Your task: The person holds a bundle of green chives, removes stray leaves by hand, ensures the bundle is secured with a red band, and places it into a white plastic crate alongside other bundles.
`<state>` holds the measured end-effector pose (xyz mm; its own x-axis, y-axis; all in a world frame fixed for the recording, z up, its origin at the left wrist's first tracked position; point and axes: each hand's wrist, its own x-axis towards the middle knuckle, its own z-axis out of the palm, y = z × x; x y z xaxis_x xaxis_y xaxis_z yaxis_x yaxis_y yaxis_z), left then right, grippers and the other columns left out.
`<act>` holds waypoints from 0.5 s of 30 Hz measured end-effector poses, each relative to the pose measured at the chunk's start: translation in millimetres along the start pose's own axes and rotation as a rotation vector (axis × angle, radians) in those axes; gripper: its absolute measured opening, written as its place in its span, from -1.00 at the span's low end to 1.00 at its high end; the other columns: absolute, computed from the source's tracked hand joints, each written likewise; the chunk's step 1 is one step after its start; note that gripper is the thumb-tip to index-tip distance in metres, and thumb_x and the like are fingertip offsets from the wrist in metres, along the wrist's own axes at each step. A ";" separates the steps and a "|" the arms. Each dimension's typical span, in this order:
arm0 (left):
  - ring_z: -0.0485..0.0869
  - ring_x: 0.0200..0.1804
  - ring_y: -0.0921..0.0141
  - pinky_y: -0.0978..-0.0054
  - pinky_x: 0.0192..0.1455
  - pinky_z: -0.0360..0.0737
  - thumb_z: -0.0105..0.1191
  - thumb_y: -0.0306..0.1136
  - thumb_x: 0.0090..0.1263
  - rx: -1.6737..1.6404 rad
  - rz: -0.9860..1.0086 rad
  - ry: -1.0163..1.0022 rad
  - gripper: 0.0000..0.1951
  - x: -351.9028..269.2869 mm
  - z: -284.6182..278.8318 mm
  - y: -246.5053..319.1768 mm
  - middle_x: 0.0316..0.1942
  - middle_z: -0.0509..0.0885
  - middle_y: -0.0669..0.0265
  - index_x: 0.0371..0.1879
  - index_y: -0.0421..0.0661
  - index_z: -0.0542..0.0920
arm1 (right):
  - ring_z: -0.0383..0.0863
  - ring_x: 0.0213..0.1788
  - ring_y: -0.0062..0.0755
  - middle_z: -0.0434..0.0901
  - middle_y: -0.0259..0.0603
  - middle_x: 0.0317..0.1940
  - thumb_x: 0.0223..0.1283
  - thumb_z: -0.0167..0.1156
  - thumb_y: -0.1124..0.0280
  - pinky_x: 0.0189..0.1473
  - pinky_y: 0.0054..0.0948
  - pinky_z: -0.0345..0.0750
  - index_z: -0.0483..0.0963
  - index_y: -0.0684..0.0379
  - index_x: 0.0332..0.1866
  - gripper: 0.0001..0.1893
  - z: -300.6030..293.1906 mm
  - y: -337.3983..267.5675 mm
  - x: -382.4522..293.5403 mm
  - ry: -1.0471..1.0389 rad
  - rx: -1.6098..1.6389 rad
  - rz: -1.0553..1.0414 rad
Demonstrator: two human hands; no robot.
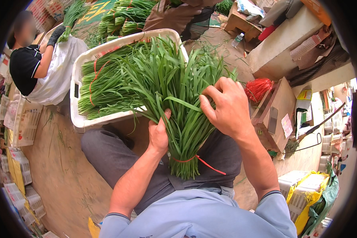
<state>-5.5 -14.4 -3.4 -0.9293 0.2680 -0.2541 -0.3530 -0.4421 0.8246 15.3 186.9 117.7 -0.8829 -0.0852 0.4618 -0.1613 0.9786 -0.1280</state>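
A large bunch of garlic chives [178, 128] stands on my lap, its cut stems down and its leaves fanning out away from me. Near the base a red tie [193, 158] circles the stems, with one loose end sticking out to the right. My left hand [159, 131] grips the left side of the bunch, thumb on top of the leaves. On the right side, my right hand [227, 105] has its thumb and bent fingers at a leaf; whether it pinches that leaf is unclear. Beyond the bunch, a white plastic crate [77, 111] holds more tied chives [107, 86].
A co-worker [26, 59] in dark gloves holds another bunch at the left. Red ties [258, 88] hang by a wooden box [275, 119] at my right, with a phone [272, 120] on it. Tied bundles [126, 17] are piled behind the crate. A plastic bottle [237, 40] stands on the floor.
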 end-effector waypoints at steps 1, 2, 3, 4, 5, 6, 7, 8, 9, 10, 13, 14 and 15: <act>0.69 -0.09 0.49 0.45 -0.01 0.63 0.15 -0.22 0.65 -0.024 -0.012 -0.001 -0.70 -0.4 0.4 0.0 -0.07 0.74 0.38 0.09 -0.22 0.69 | 0.53 -0.22 -0.21 0.50 -0.25 -0.34 0.11 0.43 0.27 -0.10 -0.19 0.43 0.61 0.08 -0.39 -0.83 0.2 -1.3 -2.6 -0.001 0.000 0.004; 0.69 -0.09 0.49 0.45 -0.01 0.63 0.15 -0.22 0.65 -0.022 -0.015 -0.003 -0.70 -0.2 -0.8 -1.4 -0.07 0.74 0.38 0.09 -0.22 0.69 | 0.53 -0.20 -0.21 0.49 -0.26 -0.33 0.08 0.45 0.28 -0.09 -0.18 0.43 0.60 0.08 -0.40 -0.82 0.5 -2.4 -4.9 -0.007 -0.022 0.024; 0.73 -0.06 0.46 0.42 0.03 0.66 0.13 -0.25 0.65 -0.041 -0.003 -0.005 -0.70 0.4 -1.7 -2.1 -0.02 0.76 0.33 0.13 -0.23 0.67 | 0.53 -0.18 -0.20 0.48 -0.26 -0.33 0.05 0.48 0.28 -0.08 -0.18 0.43 0.60 0.08 -0.40 -0.81 -0.1 -2.9 -6.2 -0.011 -0.046 0.043; 0.76 -0.02 0.42 0.39 0.06 0.70 0.10 -0.29 0.65 -0.060 0.010 -0.007 -0.70 0.7 -2.4 -2.6 0.03 0.77 0.29 0.17 -0.23 0.66 | 0.53 -0.18 -0.20 0.48 -0.26 -0.33 0.05 0.48 0.28 -0.08 -0.18 0.43 0.60 0.08 -0.40 -0.81 -1.0 -2.9 -6.4 -0.010 -0.047 0.046; 0.76 -0.02 0.42 0.39 0.06 0.70 0.10 -0.29 0.65 -0.059 0.009 -0.009 -0.70 0.6 -2.9 -3.0 0.03 0.77 0.29 0.17 -0.23 0.66 | 0.53 -0.16 -0.20 0.49 -0.27 -0.30 0.03 0.48 0.32 -0.06 -0.18 0.44 0.61 0.07 -0.38 -0.83 -2.0 -2.9 -6.1 0.010 -0.045 0.010; 0.76 0.00 0.41 0.39 0.08 0.70 0.08 -0.30 0.66 -0.049 0.004 -0.013 -0.70 1.1 -2.5 -2.2 0.05 0.77 0.29 0.19 -0.23 0.65 | 0.53 -0.13 -0.20 0.51 -0.28 -0.27 0.00 0.48 0.35 -0.04 -0.17 0.45 0.62 0.07 -0.35 -0.83 -2.1 -2.5 -5.2 0.032 -0.042 -0.026; 0.76 0.01 0.41 0.38 0.10 0.70 0.07 -0.31 0.66 -0.039 0.000 -0.016 -0.70 1.2 -2.1 -1.3 0.06 0.76 0.29 0.21 -0.22 0.64 | 0.53 -0.13 -0.20 0.51 -0.28 -0.27 0.00 0.48 0.35 -0.04 -0.17 0.45 0.62 0.07 -0.35 -0.83 -1.1 -2.6 -3.7 0.033 -0.042 -0.026; 0.76 0.01 0.41 0.38 0.10 0.70 0.07 -0.31 0.66 -0.038 0.001 -0.016 -0.70 0.9 -1.1 -0.4 0.06 0.76 0.29 0.21 -0.22 0.64 | 0.54 -0.09 -0.20 0.54 -0.30 -0.22 -0.02 0.46 0.38 -0.01 -0.17 0.46 0.63 0.06 -0.29 -0.82 0.7 -3.2 -1.4 0.050 -0.028 -0.065; 0.75 -0.02 0.43 0.40 0.06 0.68 0.09 -0.29 0.66 -0.070 0.006 -0.016 -0.69 0.7 1.6 0.4 0.04 0.76 0.30 0.20 -0.23 0.65 | 0.55 -0.06 -0.19 0.57 -0.31 -0.17 -0.03 0.45 0.41 0.02 -0.17 0.48 0.65 0.05 -0.22 -0.78 1.4 -3.1 0.8 0.067 -0.018 -0.103; 0.73 -0.04 0.45 0.43 0.03 0.67 0.11 -0.27 0.66 -0.102 0.010 -0.017 -0.68 0.7 3.3 0.9 0.01 0.76 0.31 0.19 -0.23 0.66 | 0.55 -0.06 -0.19 0.57 -0.31 -0.17 -0.03 0.45 0.41 0.02 -0.17 0.48 0.65 0.05 -0.22 -0.78 3.7 -2.1 2.5 0.069 -0.020 -0.103; 0.74 -0.03 0.44 0.42 0.04 0.68 0.11 -0.27 0.67 -0.127 -0.005 -0.053 -0.69 1.6 0.3 0.4 0.01 0.77 0.31 0.19 -0.23 0.66 | 0.57 -0.01 -0.21 0.62 -0.33 -0.09 -0.04 0.40 0.46 0.06 -0.19 0.50 0.66 0.03 -0.09 -0.68 12.9 0.5 4.1 0.116 0.058 -0.210; 0.74 -0.03 0.44 0.42 0.04 0.68 0.11 -0.27 0.67 -0.127 -0.006 -0.052 -0.69 1.5 -0.7 0.4 0.01 0.77 0.31 0.19 -0.23 0.66 | 0.58 -0.01 -0.21 0.64 -0.31 -0.09 -0.02 0.38 0.48 0.07 -0.19 0.50 0.67 0.04 -0.08 -0.68 14.1 0.8 4.2 0.071 0.076 -0.212; 0.74 -0.03 0.44 0.43 0.04 0.68 0.11 -0.27 0.67 -0.123 -0.005 -0.056 -0.69 1.0 -2.0 0.7 0.01 0.76 0.31 0.19 -0.22 0.66 | 0.60 0.00 -0.20 0.66 -0.29 -0.08 0.00 0.35 0.50 0.08 -0.20 0.51 0.67 0.04 -0.06 -0.68 15.1 0.5 4.1 0.025 0.096 -0.213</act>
<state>-7.0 -16.2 -4.1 -0.9214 0.3159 -0.2265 -0.3711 -0.5418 0.7541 5.0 184.2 106.2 -0.8134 -0.2819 0.5088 -0.3850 0.9166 -0.1076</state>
